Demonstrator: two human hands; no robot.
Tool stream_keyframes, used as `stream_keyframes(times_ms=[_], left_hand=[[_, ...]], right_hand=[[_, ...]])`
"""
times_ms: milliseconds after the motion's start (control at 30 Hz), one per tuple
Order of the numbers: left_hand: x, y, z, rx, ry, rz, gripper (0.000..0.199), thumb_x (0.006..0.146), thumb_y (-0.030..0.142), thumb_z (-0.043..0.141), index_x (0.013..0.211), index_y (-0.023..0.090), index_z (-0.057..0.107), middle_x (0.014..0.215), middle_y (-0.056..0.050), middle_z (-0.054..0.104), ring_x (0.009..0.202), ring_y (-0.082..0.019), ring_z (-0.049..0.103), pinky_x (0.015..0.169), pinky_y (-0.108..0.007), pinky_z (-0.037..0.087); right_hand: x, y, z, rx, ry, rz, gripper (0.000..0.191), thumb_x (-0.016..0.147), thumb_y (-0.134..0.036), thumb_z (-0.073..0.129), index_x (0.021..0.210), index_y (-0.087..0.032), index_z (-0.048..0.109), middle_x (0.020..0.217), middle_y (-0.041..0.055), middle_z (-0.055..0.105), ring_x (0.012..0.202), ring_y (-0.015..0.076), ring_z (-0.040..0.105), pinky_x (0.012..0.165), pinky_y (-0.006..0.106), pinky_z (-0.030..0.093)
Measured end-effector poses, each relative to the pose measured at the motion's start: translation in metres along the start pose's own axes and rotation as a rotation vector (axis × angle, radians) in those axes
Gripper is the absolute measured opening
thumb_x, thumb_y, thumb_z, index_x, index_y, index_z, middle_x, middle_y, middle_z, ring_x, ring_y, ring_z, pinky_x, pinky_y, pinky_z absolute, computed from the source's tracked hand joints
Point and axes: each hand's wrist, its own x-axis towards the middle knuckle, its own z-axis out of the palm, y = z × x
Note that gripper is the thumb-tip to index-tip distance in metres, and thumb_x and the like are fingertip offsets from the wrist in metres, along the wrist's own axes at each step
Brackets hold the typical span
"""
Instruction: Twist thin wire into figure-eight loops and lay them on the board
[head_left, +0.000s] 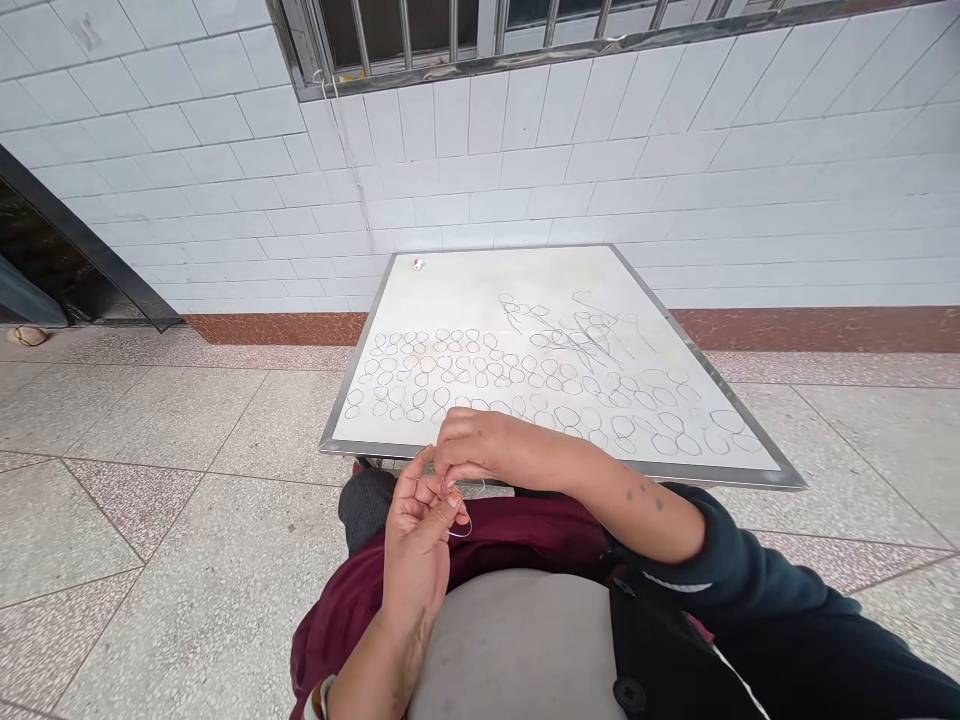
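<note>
Both my hands meet over my lap, just in front of the near edge of the white table [465,285]. Thumb and bent fingers of my left hand [418,530] pinch a thin white thread [470,522], which hangs in a small loop beside the thumb. A small orange spot shows at the left thumb tip; I cannot make out what it is. From above, my right hand [476,445] reaches in with its fingers closed at the left fingertips, on the thread. A short bit of thread shows under it. The right fingertips are partly hidden.
Rows of drawn circles and some scribbles cover much of the tabletop. A small white and red item [418,264] lies at its far left corner. Behind stands a tiled wall [525,205] with a barred window; a cord [352,165] hangs there. A doorway is at left.
</note>
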Motion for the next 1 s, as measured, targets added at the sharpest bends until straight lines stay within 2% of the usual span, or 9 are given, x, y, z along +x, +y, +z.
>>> stream_keyframes(times_ms=[200,267,400,500,633,833,900,967,1000], left_hand=[[0.001,-0.002,-0.003,0.029,0.012,0.012,0.050,0.075,0.019,0.076,0.122,0.025,0.059,0.080,0.003,0.058,0.066,-0.008,0.053,0.065,-0.021,0.047],[0.002,-0.001,-0.003,0.036,0.026,0.035,0.049,0.076,0.021,0.076,0.122,0.026,0.060,0.080,0.003,0.058,0.067,-0.008,0.053,0.066,-0.021,0.047],[0.002,0.004,-0.001,0.074,0.047,0.103,0.047,0.079,0.025,0.073,0.124,0.027,0.059,0.079,0.003,0.057,0.069,-0.009,0.052,0.069,-0.022,0.047],[0.001,0.006,-0.001,0.092,0.056,0.117,0.050,0.080,0.024,0.072,0.127,0.029,0.056,0.082,0.003,0.057,0.070,-0.009,0.052,0.070,-0.022,0.047],[0.000,0.004,-0.003,0.139,0.038,0.142,0.050,0.081,0.024,0.070,0.128,0.028,0.055,0.084,0.002,0.056,0.070,-0.010,0.052,0.068,-0.023,0.048],[-0.003,0.001,-0.004,0.248,0.006,0.213,0.045,0.085,0.021,0.066,0.128,0.029,0.053,0.085,0.003,0.058,0.073,-0.010,0.055,0.074,-0.025,0.050],[-0.003,0.000,-0.004,0.230,0.013,0.217,0.046,0.085,0.020,0.066,0.128,0.029,0.053,0.085,0.003,0.058,0.073,-0.010,0.056,0.074,-0.025,0.050],[-0.003,0.000,-0.004,0.174,0.028,0.208,0.049,0.084,0.019,0.067,0.130,0.029,0.052,0.084,0.003,0.058,0.072,-0.009,0.056,0.074,-0.024,0.050],[-0.003,0.000,-0.003,0.139,0.031,0.199,0.051,0.084,0.019,0.068,0.131,0.029,0.052,0.083,0.003,0.058,0.071,-0.009,0.056,0.073,-0.023,0.050]], right_hand=[[0.002,-0.003,0.006,-0.093,-0.024,-0.032,0.020,0.099,-0.022,0.048,0.092,-0.016,0.065,0.085,0.0056,0.060,0.085,0.0169,0.047,0.073,0.027,0.043],[0.004,-0.004,0.007,-0.070,0.010,-0.003,0.019,0.099,-0.022,0.048,0.096,-0.017,0.066,0.088,0.0064,0.063,0.088,0.0172,0.050,0.076,0.028,0.044],[0.002,-0.006,0.008,0.057,0.201,0.197,0.020,0.099,-0.025,0.047,0.107,-0.018,0.064,0.096,0.0073,0.067,0.090,0.0169,0.057,0.080,0.030,0.046],[-0.004,-0.006,0.010,0.153,0.229,0.361,0.018,0.098,-0.028,0.050,0.101,-0.018,0.065,0.091,0.0041,0.068,0.079,0.0141,0.060,0.071,0.026,0.046],[-0.008,-0.006,0.017,0.214,0.196,0.392,0.015,0.094,-0.025,0.055,0.094,-0.018,0.068,0.083,0.0011,0.068,0.074,0.0121,0.060,0.067,0.023,0.044],[-0.006,-0.010,0.033,0.215,0.354,0.487,0.016,0.093,-0.022,0.053,0.084,-0.018,0.066,0.076,0.0002,0.063,0.070,0.0121,0.056,0.066,0.024,0.042],[-0.009,-0.008,0.039,0.329,0.417,0.534,0.016,0.093,-0.026,0.054,0.085,-0.018,0.066,0.077,0.0004,0.063,0.071,0.0124,0.055,0.067,0.025,0.042],[-0.013,-0.003,0.046,0.600,0.425,0.522,0.018,0.091,-0.034,0.058,0.099,-0.019,0.065,0.088,0.0028,0.065,0.081,0.0140,0.057,0.071,0.026,0.045],[-0.015,0.000,0.049,0.764,0.402,0.480,0.027,0.089,-0.038,0.062,0.109,-0.020,0.063,0.099,0.0049,0.065,0.090,0.0153,0.058,0.076,0.027,0.046]])
